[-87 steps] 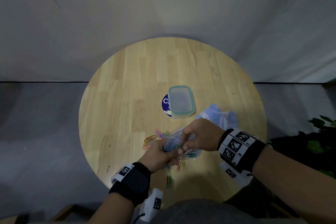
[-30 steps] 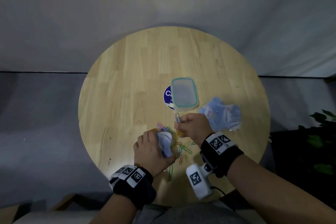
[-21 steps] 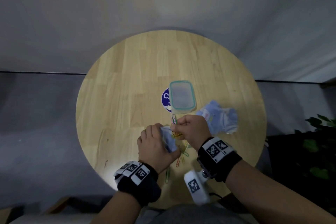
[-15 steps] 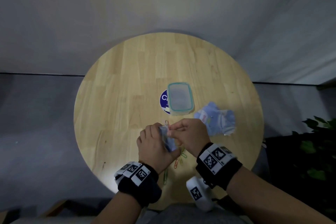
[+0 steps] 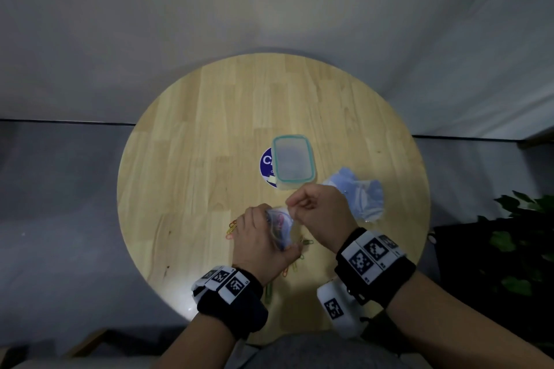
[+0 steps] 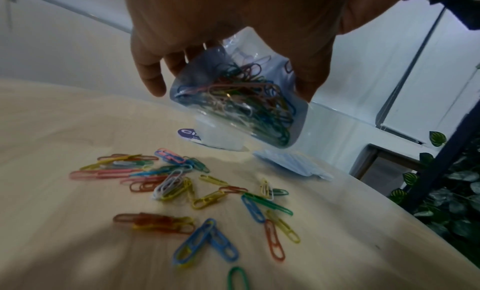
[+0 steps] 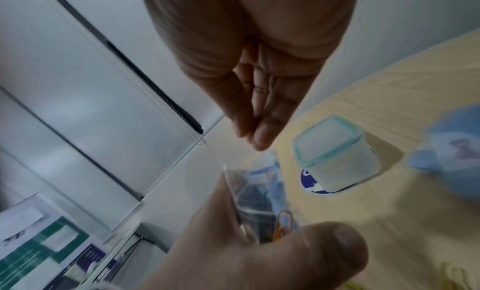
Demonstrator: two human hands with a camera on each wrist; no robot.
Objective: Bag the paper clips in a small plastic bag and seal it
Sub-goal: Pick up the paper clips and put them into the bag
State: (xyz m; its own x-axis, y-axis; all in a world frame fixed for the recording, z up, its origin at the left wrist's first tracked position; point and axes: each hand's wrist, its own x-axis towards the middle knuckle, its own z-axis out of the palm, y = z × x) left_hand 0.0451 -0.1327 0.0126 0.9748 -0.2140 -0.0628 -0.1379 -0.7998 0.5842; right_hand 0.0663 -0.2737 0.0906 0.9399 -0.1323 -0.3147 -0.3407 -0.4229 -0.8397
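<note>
Gripped in the left hand [image 5: 260, 244], the small plastic bag [image 6: 241, 101] is being held above the round table [image 5: 192, 177], part-filled. Right hand [image 5: 322, 213] fingertips are being pinched together over its mouth; contents unclear. Loose paper clips [image 6: 197, 193] are being left near the table's front edge.

Can't tell if my right fingers [image 7: 262, 130] pinch anything, too blurry. Bag mouth [image 5: 280, 213] is hidden behind my left hand [image 5: 257, 243], and the sticker [image 5: 266, 160] beyond is half covered.
</note>
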